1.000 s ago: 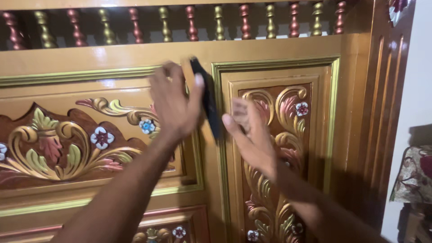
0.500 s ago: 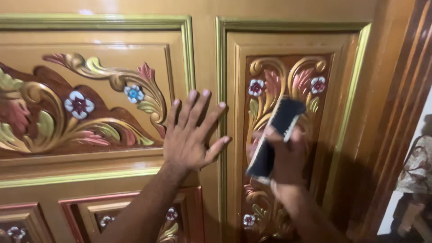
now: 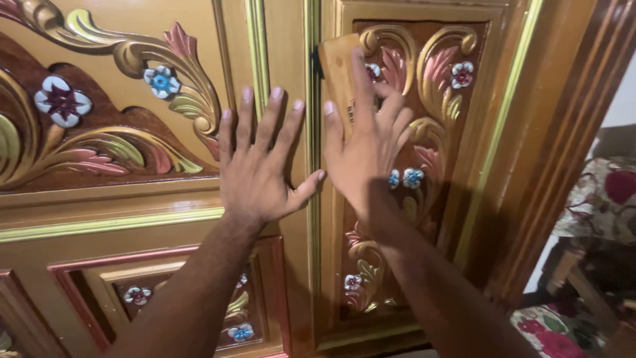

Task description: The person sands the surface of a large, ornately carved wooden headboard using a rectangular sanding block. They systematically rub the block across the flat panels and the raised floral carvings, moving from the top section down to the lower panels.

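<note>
**Brush pressed flat to the carved panel**

Since 0.5 s ago, the right hand (image 3: 368, 149) has turned the brush (image 3: 339, 73), so its pale wooden back now faces out instead of its dark side, and the view has closed in on the door.

That brush lies against the upper left of the narrow carved panel (image 3: 430, 132), with the right hand's fingers spread flat over it, pinning rather than clasping it, probably to keep its working face on the wood. To its left, the left hand (image 3: 255, 166) rests open on the plain upright strip (image 3: 291, 59), holding nothing, seemingly for steadiness. Both thumbs nearly meet at the gilt edge between strip and panel. Further left sits the wide floral panel (image 3: 99, 113); on the right, the door frame (image 3: 550, 132) and a flowered cushion (image 3: 606, 199) leave little room.
</note>
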